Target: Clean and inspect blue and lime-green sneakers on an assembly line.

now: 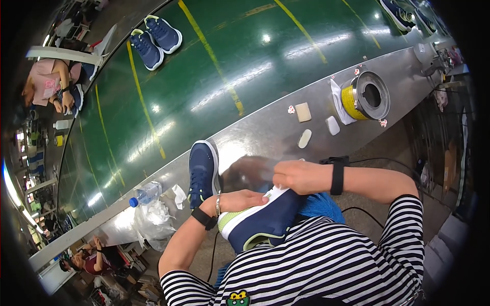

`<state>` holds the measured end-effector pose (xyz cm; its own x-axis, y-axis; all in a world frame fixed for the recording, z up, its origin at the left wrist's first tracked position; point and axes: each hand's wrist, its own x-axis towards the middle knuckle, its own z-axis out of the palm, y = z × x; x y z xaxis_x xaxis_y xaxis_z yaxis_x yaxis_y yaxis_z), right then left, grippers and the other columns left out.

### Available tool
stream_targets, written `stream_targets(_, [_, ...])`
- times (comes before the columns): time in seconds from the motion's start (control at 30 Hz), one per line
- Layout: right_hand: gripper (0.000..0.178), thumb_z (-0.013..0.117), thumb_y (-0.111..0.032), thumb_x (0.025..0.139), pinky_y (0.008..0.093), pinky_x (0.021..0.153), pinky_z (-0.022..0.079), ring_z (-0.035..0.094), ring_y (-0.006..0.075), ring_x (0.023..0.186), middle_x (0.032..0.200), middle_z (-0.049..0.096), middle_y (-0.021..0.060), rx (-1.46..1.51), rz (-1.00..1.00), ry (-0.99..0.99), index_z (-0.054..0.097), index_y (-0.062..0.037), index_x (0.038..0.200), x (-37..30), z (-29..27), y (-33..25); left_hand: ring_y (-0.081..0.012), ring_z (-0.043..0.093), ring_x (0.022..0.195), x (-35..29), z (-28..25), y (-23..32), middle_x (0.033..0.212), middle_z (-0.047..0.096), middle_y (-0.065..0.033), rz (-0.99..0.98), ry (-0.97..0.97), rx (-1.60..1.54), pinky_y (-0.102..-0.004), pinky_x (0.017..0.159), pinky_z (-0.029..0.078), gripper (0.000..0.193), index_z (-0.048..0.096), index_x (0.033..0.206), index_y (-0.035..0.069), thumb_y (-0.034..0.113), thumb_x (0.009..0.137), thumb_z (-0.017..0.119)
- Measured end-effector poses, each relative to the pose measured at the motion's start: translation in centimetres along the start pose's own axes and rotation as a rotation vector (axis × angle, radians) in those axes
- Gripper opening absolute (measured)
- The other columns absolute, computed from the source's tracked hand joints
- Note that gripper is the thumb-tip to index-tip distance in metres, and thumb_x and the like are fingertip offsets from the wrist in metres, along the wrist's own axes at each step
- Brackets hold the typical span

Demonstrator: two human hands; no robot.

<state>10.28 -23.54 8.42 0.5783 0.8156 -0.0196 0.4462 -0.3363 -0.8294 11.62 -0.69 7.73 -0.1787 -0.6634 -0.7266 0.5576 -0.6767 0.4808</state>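
Note:
A navy sneaker point(268, 220) with a white and lime sole lies on its side against my striped shirt, its opening toward me. My left hand point(240, 200) grips it along the sole, thumb and fingers pressed on the edge. At the toe end, my right hand point(294, 176) has its fingers curled together against the white sole edge; whatever they may pinch is hidden. Another navy sneaker point(200, 167) stands upright on the metal ledge point(245, 133), just beyond my left hand.
On the ledge are a beige block point(302, 112), a white block point(333, 125), an oval white pad point(304, 138) and a yellow-labelled metal tin point(350, 103). A bottle point(146, 194) and plastic bag point(153, 223) lie left. A sneaker pair point(164, 36) rests on the green belt point(204, 81).

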Motion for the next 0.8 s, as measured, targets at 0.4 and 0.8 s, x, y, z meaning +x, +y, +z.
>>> stream_targets(0.4, [0.009, 0.054, -0.002, 0.07, 0.0344, 0.068, 0.042, 0.051, 0.027, 0.078, 0.078, 0.048, 0.0105, 0.021, 0.009, -0.003, 0.052, -0.0021, 0.079, -1.1, -0.8, 0.3, -0.0099, 0.051, 0.096, -0.2, -0.6, 0.5, 0.108, 0.056, -0.006, -0.006, -0.03, 0.004, -0.0235, 0.085, 0.04, 0.051, 0.046, 0.121, 0.001, 0.041, 0.089, 0.042])
stream_targets(0.8, [0.013, 0.055, -0.001, 0.069, 0.0349, 0.067, 0.042, 0.051, 0.0269, 0.079, 0.078, 0.048, 0.0102, -0.025, 0.05, -0.021, 0.053, -0.0025, 0.081, -2.0, -1.0, 1.0, -0.0103, 0.051, 0.096, -0.4, -0.2, 0.8, 0.108, 0.056, -0.0062, -0.009, -0.028, -0.037, -0.0242, 0.085, 0.04, 0.051, 0.046, 0.121, 0.002, 0.042, 0.09, 0.041])
